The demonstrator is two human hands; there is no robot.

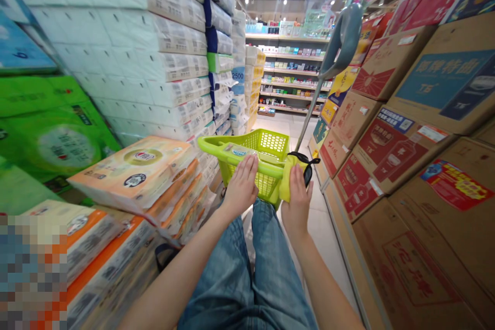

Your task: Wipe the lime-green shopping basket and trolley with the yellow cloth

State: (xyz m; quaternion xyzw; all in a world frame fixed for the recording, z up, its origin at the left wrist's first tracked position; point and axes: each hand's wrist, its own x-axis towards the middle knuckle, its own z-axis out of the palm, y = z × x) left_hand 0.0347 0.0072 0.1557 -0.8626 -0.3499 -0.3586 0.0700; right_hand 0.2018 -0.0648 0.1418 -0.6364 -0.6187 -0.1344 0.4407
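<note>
In the head view, a lime-green plastic shopping basket (273,140) with perforated walls is in front of my knees. My left hand (240,181) is on its near rim, fingers close together over the edge beside a label (236,150), thumb side lower down. At the rim's right end my right hand (297,197) holds a small yellow pouch (285,180) with a black drawstring top, pressing it against the basket's corner. Something dark and rounded shows behind my right fingers. The basket's bottom is hidden by its near wall.
Stacked tissue packs (178,26) rise on the left, with orange packs (135,165) lower down. Cardboard cartons (421,82) line the right. A grey pole with a loop handle (340,41) leans up beyond the basket. Shelves (294,69) cross the aisle's far end.
</note>
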